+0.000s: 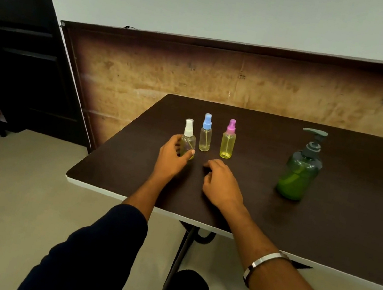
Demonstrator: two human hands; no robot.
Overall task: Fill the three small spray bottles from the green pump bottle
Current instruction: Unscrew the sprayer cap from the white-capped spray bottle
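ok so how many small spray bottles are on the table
3, standing near the table's far left: the white-capped bottle gripped by the left hand, the blue-capped bottle in the middle, the pink-capped bottle rightmost. None looks hidden.

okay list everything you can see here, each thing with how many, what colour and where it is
white-capped spray bottle: one, clear with a yellowish tint, left end of the row, gripped by the left hand
blue-capped spray bottle: one, clear, middle of the row
pink-capped spray bottle: one, yellow-tinted, right end of the row
green pump bottle: one, green with a grey pump, right side of the table
table: one, dark brown top with a white edge
board: one, brown, against the wall behind the table
bracelet: one, silver, on the right wrist
left hand: holds the white-capped bottle
right hand: rests on the table, fingers loosely curled
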